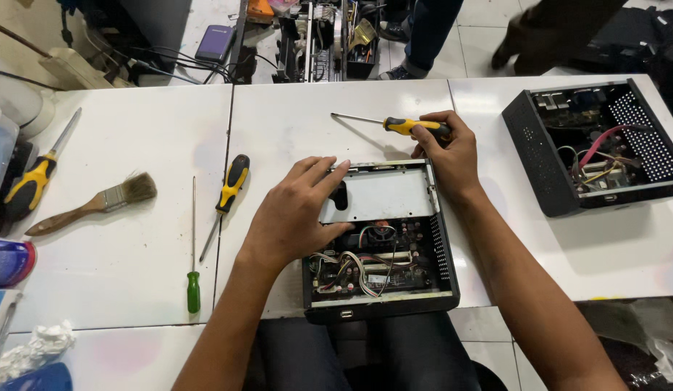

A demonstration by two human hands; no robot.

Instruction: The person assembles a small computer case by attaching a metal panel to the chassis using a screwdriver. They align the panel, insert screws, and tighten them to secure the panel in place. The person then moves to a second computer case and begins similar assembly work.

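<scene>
Nearest the camera, a small open computer case (380,246) lies at the table's (293,123) front edge, its wiring and circuit board exposed and a grey metal plate (383,195) covering its far half. The left hand (297,213) rests flat on the case's left side, fingers loosely spread onto the plate, gripping nothing. The right hand (449,148) sits at the case's far right corner, fingers curled around the yellow-and-black handle of a screwdriver (394,124), whose shaft points left just above the table. Left of the case lie a second yellow-handled screwdriver (228,192), a thin green-handled screwdriver (194,253) and a paintbrush (98,203). A second open black case (593,145) stands well apart at right.
</scene>
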